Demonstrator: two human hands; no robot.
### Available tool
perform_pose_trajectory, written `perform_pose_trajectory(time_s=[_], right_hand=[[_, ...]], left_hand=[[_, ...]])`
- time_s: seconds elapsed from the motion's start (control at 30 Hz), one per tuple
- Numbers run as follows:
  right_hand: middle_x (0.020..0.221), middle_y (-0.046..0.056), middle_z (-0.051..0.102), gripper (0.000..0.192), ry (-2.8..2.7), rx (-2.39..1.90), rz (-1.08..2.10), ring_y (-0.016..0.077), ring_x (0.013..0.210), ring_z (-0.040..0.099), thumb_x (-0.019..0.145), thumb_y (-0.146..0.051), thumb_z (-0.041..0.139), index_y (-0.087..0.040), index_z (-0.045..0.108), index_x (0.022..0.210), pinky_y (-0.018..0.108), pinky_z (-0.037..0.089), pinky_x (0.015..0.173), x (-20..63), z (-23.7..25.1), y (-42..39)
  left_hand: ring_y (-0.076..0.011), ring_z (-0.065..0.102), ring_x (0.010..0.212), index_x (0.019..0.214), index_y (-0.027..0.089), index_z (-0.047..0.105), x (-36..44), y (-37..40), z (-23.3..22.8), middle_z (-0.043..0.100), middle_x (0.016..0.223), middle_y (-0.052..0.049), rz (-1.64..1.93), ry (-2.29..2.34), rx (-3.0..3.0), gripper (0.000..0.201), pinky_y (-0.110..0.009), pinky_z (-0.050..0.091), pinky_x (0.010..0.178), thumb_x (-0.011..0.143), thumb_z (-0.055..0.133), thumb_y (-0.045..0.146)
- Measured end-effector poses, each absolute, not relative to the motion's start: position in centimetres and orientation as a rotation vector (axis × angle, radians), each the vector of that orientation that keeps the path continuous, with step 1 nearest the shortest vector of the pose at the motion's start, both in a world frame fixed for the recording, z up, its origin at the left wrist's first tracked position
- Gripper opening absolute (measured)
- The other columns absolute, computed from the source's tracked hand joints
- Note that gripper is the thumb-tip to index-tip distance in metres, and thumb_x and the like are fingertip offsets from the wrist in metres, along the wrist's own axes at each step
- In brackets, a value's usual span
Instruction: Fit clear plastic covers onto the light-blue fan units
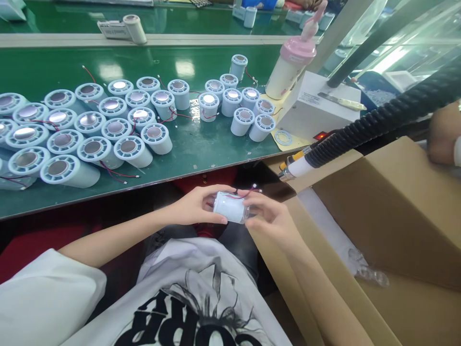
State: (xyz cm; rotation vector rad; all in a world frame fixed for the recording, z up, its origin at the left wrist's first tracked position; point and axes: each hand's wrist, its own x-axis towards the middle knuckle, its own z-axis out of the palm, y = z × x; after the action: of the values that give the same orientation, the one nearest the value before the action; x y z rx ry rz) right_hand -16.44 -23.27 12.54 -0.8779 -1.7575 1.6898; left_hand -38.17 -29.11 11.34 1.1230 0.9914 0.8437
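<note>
left hand: fingers curled round one end of a small pale-blue plastic cylinder, firm grip, held over the lap just below the bench edge
right hand: thumb and fingertips pinched on the cylinder's other end, so both hands have it
wire: thin red lead sticks up off the cylinder right above the right fingers
cardboard box: open brown carton just right of the right hand, only some crumpled clear plastic wrap lying in it as far as I can see
hose: black ribbed hose with a white nozzle, above the right fingers, over the box corner
green bench: beyond the fingers, loads of matching pale-blue cylinders standing on end
bottle: cream pump bottle with pink cap, far back right, on a white box
</note>
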Motion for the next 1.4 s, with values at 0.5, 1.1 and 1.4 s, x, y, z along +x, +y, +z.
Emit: perform_pose_trajectory(time_s=[0.5, 1.1, 1.4], right_hand=[[0.117, 0.006, 0.061, 0.046, -2.086, -0.743, 1.493, 0.0216, 0.108, 0.062, 0.075, -0.026, 0.074, -0.026, 0.053, 0.115, 0.035, 0.054, 0.092, -14.8, 12.8, -24.3], [0.105, 0.003, 0.063, 0.039, -1.534, -0.928, 2.113, 0.0109, 0.08, 0.062, 0.075, -0.035, 0.073, -0.024, 0.052, 0.105, 0.022, 0.053, 0.07, -15.9, 14.2, -24.8], [0.079, -0.001, 0.065, 0.038, -1.348, -0.984, 2.251, 0.0117, 0.061, 0.065, 0.075, -0.045, 0.069, -0.021, 0.05, 0.099, 0.027, 0.057, 0.058, -16.5, 13.7, -24.7]], left_hand=[[-0.0235, 0.055, 0.119, 0.137, 0.029, 0.043, -38.6, -30.0, 13.1, 0.048, 0.14, -0.01, 0.838, 0.887, 1.361, 0.075, -0.035, 0.048, 0.097, 0.07, 0.076, 0.021], [-0.0252, 0.05, 0.124, 0.138, 0.027, 0.043, -39.2, -30.3, 13.5, 0.049, 0.137, -0.011, 0.847, 0.964, 1.627, 0.076, -0.035, 0.046, 0.099, 0.07, 0.076, 0.025], [-0.0266, 0.047, 0.127, 0.138, 0.026, 0.043, -39.4, -30.3, 13.6, 0.049, 0.138, -0.011, 0.834, 0.977, 1.709, 0.075, -0.038, 0.043, 0.103, 0.07, 0.076, 0.027]])
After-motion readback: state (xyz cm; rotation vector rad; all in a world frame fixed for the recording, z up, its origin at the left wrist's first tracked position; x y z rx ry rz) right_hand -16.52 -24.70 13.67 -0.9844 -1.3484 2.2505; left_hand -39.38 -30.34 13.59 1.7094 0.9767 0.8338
